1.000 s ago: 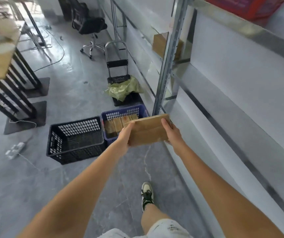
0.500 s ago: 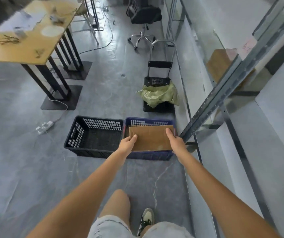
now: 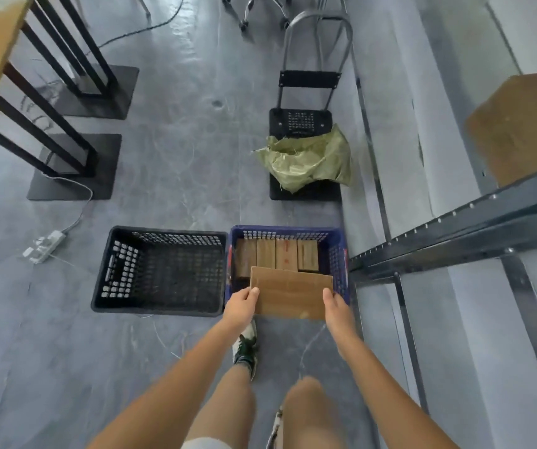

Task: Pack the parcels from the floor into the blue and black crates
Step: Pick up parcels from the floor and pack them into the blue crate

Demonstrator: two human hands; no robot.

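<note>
Both forearms are bare to the bottom edge of the frame, with no sleeve, watch or glove on the left hand (image 3: 240,306) or the right hand (image 3: 336,305). Both legs are bare from the knee down, and light-coloured shorts (image 3: 205,443) with a pale hem show at the lower edge. The left shoe (image 3: 245,346) is a low white sneaker with dark green panels and dark laces over a dark sock, while only a thin white-and-dark sliver of the right shoe (image 3: 276,426) is visible beside the knee.
</note>
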